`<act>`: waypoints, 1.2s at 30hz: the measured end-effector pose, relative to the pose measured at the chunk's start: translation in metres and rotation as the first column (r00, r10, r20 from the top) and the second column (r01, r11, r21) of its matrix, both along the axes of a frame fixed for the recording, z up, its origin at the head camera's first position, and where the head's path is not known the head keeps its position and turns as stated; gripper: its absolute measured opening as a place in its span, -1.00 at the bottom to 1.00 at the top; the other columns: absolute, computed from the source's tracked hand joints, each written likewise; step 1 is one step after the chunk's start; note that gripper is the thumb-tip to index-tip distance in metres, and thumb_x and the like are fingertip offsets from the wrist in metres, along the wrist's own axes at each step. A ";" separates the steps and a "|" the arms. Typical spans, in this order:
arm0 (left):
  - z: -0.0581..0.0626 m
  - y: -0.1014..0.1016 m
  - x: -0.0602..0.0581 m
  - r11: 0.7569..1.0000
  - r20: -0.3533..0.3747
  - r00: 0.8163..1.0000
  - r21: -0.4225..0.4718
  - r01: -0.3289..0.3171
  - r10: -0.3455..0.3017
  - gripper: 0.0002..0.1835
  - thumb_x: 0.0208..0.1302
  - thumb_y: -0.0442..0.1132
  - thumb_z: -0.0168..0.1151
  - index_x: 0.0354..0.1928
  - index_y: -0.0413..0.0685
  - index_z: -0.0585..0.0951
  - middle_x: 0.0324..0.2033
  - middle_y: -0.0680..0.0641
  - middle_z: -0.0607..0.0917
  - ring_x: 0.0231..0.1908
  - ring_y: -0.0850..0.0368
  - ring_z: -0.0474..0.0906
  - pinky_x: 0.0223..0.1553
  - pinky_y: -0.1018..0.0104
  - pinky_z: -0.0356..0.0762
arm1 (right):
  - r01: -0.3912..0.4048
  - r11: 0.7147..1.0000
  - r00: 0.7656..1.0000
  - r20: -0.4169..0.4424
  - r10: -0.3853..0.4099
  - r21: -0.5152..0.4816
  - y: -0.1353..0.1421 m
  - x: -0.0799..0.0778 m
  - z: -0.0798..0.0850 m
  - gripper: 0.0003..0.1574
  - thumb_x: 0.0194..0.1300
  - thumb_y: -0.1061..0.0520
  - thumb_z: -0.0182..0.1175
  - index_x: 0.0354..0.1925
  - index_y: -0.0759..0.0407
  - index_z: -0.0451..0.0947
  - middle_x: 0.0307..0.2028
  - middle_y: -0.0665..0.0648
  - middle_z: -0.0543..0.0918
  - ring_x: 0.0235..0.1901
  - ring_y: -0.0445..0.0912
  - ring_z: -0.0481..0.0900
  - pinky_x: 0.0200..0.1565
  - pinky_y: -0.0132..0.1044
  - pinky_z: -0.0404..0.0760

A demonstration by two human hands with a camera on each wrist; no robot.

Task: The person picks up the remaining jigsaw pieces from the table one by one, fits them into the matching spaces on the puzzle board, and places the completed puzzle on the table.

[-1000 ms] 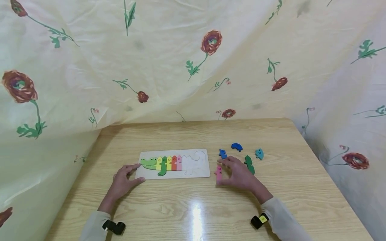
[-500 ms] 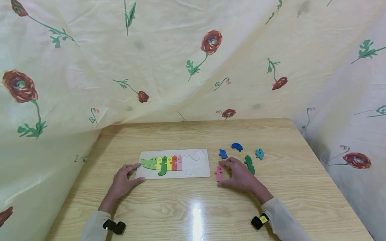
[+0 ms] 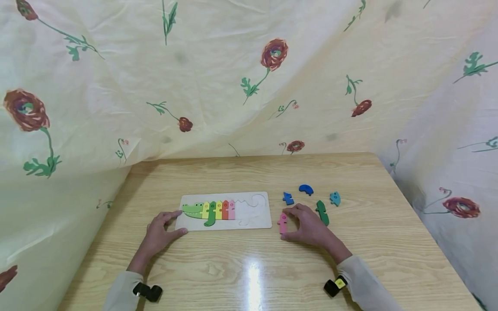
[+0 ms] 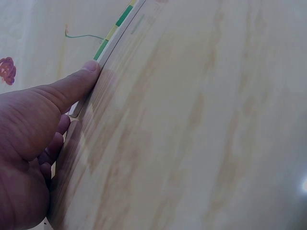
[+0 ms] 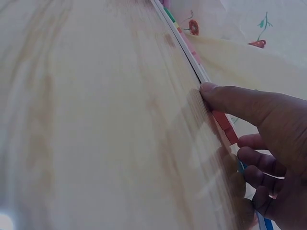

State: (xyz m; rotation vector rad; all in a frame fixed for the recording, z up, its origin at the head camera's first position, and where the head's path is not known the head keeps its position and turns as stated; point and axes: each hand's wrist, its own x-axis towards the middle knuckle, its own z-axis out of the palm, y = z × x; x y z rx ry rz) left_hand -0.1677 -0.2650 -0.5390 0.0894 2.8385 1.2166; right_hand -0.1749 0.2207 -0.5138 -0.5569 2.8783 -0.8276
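Note:
A pale puzzle board lies flat, with a crocodile head and several coloured body pieces set in its left half. Outlines of a curled tail and a foot show on its right half. My left hand holds the board's left end, thumb at the near corner and index finger at the left edge. Just right of the board, my right hand pinches a pink puzzle piece by its two ends, thumb near and index finger far. In the right wrist view this piece looks red and stays down at the table.
Behind and beside my right hand lie loose pieces: a small blue one, a curved dark blue one, a light blue one and a dark green one. A flowered cloth hangs around the wooden table.
The fingertips of my right hand have shifted very slightly to the right around the pink puzzle piece. My left hand and the board stay where they were.

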 end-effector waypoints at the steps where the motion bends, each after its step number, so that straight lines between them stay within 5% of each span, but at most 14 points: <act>1: 0.000 0.000 0.000 1.000 0.000 1.000 -0.001 0.000 0.000 -0.18 0.13 0.11 0.54 0.40 -0.04 0.51 0.18 -0.23 0.55 0.16 -0.23 0.49 0.09 -0.07 0.08 | 0.001 1.000 1.000 0.002 -0.001 -0.001 0.000 0.000 0.000 0.04 -0.03 -0.36 0.57 0.26 0.19 0.58 0.07 0.10 0.60 0.04 -0.03 0.52 0.08 -0.02 0.57; 20: -0.001 0.000 0.001 1.000 -0.006 1.000 0.008 -0.004 0.004 -0.19 0.15 0.11 0.52 0.40 -0.05 0.51 0.16 -0.23 0.54 0.15 -0.21 0.47 0.05 -0.05 0.07 | 0.013 1.000 1.000 -0.019 -0.013 -0.007 0.001 -0.001 -0.005 0.00 -0.04 -0.37 0.57 0.21 0.18 0.61 0.03 0.05 0.60 0.00 -0.08 0.53 0.07 -0.06 0.59; 29: -0.002 -0.001 0.001 1.000 -0.007 1.000 -0.005 -0.006 0.006 -0.18 0.13 0.10 0.54 0.40 -0.04 0.51 0.16 -0.21 0.55 0.16 -0.22 0.48 0.06 -0.02 0.09 | 0.016 0.999 0.998 -0.053 -0.018 -0.034 -0.001 -0.002 0.001 0.00 -0.07 -0.32 0.61 0.22 0.17 0.59 -0.08 -0.02 0.56 -0.20 -0.14 0.42 -0.20 -0.28 0.51; 36: -0.001 0.000 0.000 1.000 -0.005 1.000 -0.007 -0.010 0.010 -0.18 0.12 0.11 0.55 0.39 -0.02 0.52 0.17 -0.21 0.55 0.19 -0.24 0.47 0.06 -0.03 0.09 | 0.001 0.999 0.995 -0.102 -0.006 -0.048 -0.005 -0.004 0.007 -0.05 -0.04 -0.29 0.61 0.23 0.11 0.60 -0.10 -0.05 0.55 -0.17 -0.14 0.45 -0.20 -0.25 0.53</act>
